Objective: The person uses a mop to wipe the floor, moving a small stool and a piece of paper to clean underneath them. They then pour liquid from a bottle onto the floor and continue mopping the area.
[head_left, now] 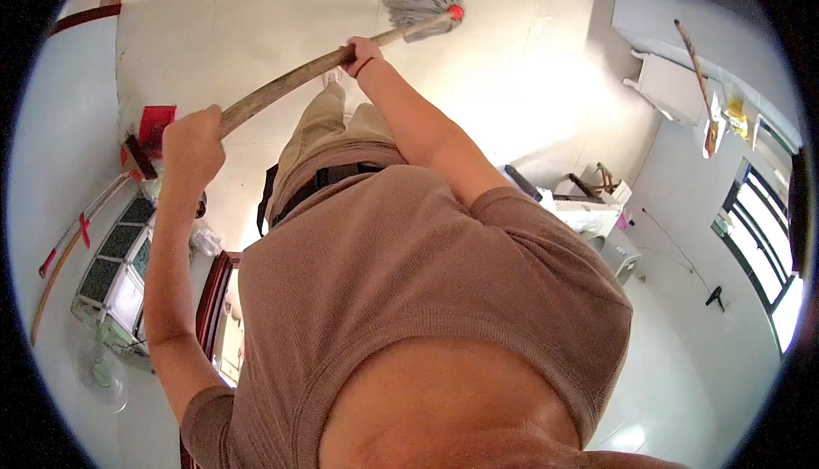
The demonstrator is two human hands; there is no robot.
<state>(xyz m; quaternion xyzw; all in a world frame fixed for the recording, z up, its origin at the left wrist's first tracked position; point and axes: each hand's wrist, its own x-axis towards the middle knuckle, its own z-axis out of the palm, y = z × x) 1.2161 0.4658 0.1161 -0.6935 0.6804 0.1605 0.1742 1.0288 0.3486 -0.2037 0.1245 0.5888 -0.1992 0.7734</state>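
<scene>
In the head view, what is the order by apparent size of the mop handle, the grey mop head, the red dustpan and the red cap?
Largest to smallest:
1. mop handle
2. grey mop head
3. red dustpan
4. red cap
Mop head and dustpan stand at different distances, so that pair is unsure.

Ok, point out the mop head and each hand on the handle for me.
mop head point(420, 2): head view, middle of the grey strands.
left hand point(192, 147): head view, back of the fist.
right hand point(362, 51): head view, knuckles wrapped round the handle point(281, 88).
</scene>
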